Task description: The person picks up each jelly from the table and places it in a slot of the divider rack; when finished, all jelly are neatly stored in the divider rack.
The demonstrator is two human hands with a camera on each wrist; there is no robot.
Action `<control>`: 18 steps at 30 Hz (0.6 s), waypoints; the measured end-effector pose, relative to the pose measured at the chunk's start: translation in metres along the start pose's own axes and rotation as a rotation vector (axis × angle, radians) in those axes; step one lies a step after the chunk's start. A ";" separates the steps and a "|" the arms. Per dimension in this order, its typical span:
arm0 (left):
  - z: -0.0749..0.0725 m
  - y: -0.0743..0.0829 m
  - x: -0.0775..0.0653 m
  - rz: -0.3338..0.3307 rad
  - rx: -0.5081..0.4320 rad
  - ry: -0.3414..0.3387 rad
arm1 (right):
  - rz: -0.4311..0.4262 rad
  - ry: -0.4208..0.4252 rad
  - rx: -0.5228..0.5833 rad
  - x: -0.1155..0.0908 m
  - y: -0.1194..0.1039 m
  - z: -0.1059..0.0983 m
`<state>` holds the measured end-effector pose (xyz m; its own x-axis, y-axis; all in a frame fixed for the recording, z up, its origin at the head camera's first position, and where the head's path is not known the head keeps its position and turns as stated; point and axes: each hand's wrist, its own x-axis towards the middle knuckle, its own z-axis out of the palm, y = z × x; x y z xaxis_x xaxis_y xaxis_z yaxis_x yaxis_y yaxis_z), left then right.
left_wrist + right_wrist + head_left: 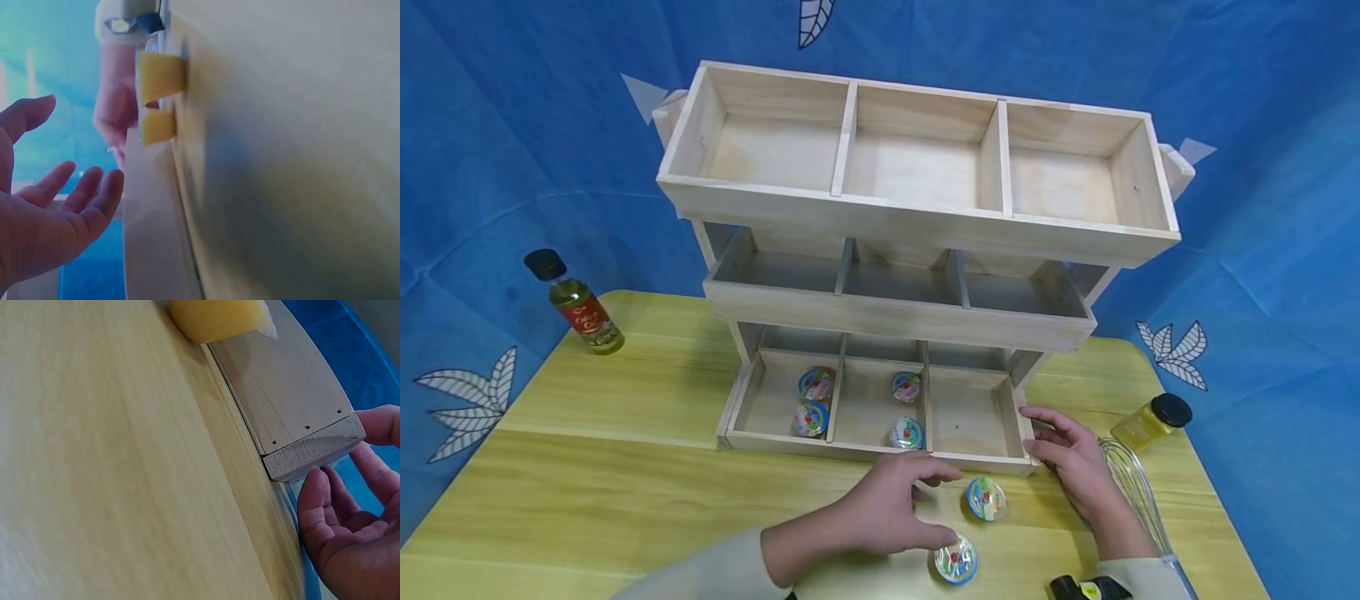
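Note:
My left hand (887,504) hovers in front of the bottom tier, thumb and fingers spread around nothing. Two jelly cups lie on the table by it: one (955,559) beside its thumb, another (987,498) nearer the rack. In the left wrist view, both cups show yellow sides, apart from the left hand (59,212). My right hand (1078,462) touches the right end of the wooden rack's bottom tier (880,452); in the right wrist view, the fingers (375,472) lie about its end corner. Within that tier, two jelly cups (815,384) sit in the left compartment, two (906,386) in the middle.
The rack's middle tier (895,307) and top tier (917,212) overhang the bottom one. An oil bottle (583,312) stands at the table's far left. On the right are a black-lidded jar (1142,423) and a whisk (1135,487), close to the right forearm.

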<state>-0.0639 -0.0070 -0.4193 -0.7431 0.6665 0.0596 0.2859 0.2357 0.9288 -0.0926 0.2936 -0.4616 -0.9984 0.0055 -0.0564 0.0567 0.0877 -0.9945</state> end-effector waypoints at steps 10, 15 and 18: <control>0.011 -0.007 0.002 -0.003 0.155 -0.189 | 0.008 0.000 -0.005 -0.001 -0.002 0.001; 0.017 -0.014 0.006 -0.040 0.102 -0.298 | -0.002 -0.008 0.000 -0.001 -0.002 0.001; 0.018 -0.017 0.010 -0.056 0.075 -0.360 | -0.001 -0.007 0.005 -0.001 -0.001 0.001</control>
<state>-0.0655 0.0080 -0.4414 -0.5026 0.8538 -0.1356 0.3043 0.3215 0.8967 -0.0916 0.2930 -0.4606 -0.9984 -0.0017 -0.0560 0.0557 0.0826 -0.9950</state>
